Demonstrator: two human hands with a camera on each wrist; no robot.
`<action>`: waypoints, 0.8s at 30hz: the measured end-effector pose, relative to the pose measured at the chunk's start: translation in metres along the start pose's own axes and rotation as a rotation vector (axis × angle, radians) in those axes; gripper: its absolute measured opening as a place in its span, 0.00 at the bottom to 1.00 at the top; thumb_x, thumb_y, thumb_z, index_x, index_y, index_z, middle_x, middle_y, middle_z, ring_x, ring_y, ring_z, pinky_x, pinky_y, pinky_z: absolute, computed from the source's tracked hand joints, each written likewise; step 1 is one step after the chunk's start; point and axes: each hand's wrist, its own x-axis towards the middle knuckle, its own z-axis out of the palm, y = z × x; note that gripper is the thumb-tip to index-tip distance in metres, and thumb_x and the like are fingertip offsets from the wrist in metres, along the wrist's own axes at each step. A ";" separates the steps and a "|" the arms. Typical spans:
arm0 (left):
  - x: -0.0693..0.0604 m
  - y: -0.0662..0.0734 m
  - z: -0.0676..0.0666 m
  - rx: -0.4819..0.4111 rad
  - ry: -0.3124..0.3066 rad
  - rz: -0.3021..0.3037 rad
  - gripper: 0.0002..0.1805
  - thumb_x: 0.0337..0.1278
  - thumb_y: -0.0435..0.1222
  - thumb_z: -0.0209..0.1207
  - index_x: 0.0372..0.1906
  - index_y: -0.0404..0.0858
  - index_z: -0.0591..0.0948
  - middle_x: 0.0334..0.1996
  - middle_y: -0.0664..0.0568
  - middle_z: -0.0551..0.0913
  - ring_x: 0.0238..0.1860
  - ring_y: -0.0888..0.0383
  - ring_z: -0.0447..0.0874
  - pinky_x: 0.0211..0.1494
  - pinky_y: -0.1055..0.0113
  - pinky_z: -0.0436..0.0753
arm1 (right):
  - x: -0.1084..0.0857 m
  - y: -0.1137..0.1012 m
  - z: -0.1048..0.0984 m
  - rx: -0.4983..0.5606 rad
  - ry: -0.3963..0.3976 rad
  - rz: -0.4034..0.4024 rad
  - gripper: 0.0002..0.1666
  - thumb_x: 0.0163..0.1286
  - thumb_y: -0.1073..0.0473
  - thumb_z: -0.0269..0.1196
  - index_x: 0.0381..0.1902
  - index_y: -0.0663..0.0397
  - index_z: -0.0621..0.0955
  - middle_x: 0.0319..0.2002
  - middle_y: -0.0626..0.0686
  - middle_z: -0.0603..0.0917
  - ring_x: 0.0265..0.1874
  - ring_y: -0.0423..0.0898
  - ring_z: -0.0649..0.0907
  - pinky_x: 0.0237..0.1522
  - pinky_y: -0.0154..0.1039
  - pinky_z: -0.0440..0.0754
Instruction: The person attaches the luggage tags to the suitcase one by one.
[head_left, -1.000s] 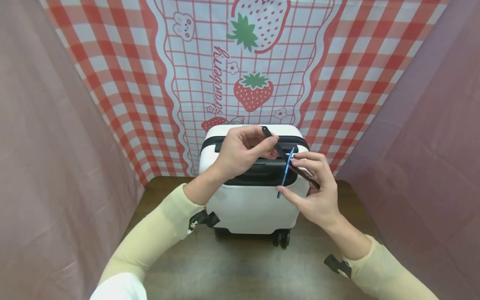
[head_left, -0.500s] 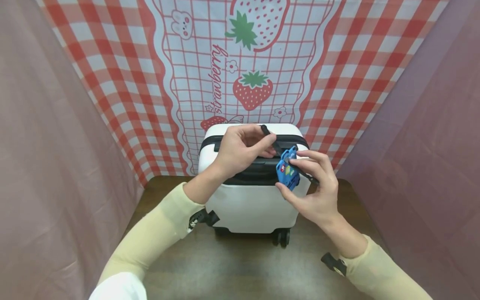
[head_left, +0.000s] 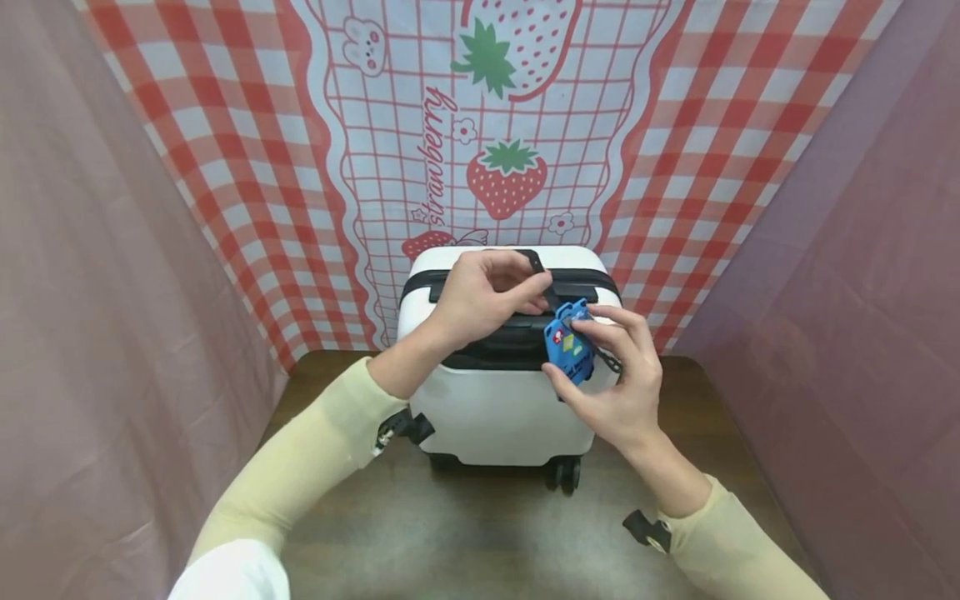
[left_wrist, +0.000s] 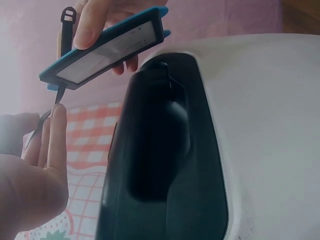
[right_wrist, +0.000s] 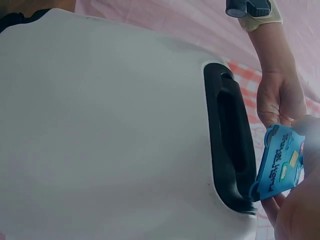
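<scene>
Turned from edge-on a second ago, the tag point(head_left: 567, 348) now shows its blue printed face to the head view, and the right hand point(head_left: 628, 385) has shifted a little toward nine o'clock since the last frame; the left hand point(head_left: 482, 304) stays about where it was. Right thumb and fingers pinch the tag by its edges. Left thumb and fingers, at ten o'clock from it, pinch one end of the black strap point(left_wrist: 66, 42), which runs through the tag; its looped end stands near the right fingers in the left wrist view. Seen from the head, the tag is at three o'clock from the middle of the white suitcase point(head_left: 510, 417), near the black handle point(head_left: 498, 360). Printed cloth point(head_left: 506, 179) hangs at twelve, beyond the surface point(head_left: 487, 533).
</scene>
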 end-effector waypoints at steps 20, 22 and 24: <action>0.019 -0.002 -0.044 0.574 0.076 0.069 0.12 0.68 0.40 0.70 0.50 0.38 0.91 0.42 0.48 0.95 0.42 0.56 0.94 0.47 0.62 0.92 | -0.007 -0.002 -0.002 -0.075 0.007 0.049 0.36 0.46 0.56 0.80 0.56 0.58 0.86 0.58 0.67 0.80 0.58 0.55 0.80 0.58 0.21 0.80; 0.022 -0.004 -0.051 0.635 0.044 0.053 0.12 0.68 0.40 0.69 0.50 0.38 0.91 0.43 0.47 0.94 0.43 0.55 0.94 0.49 0.62 0.93 | -0.007 -0.003 -0.003 -0.085 0.006 0.049 0.36 0.46 0.55 0.80 0.56 0.58 0.86 0.58 0.66 0.80 0.57 0.53 0.80 0.57 0.20 0.79; 0.023 -0.006 -0.057 0.667 -0.001 0.017 0.13 0.68 0.40 0.69 0.50 0.38 0.91 0.44 0.48 0.94 0.45 0.55 0.94 0.50 0.60 0.93 | -0.008 -0.002 -0.005 -0.090 0.007 0.051 0.36 0.46 0.55 0.80 0.56 0.58 0.86 0.57 0.66 0.80 0.56 0.51 0.80 0.56 0.20 0.79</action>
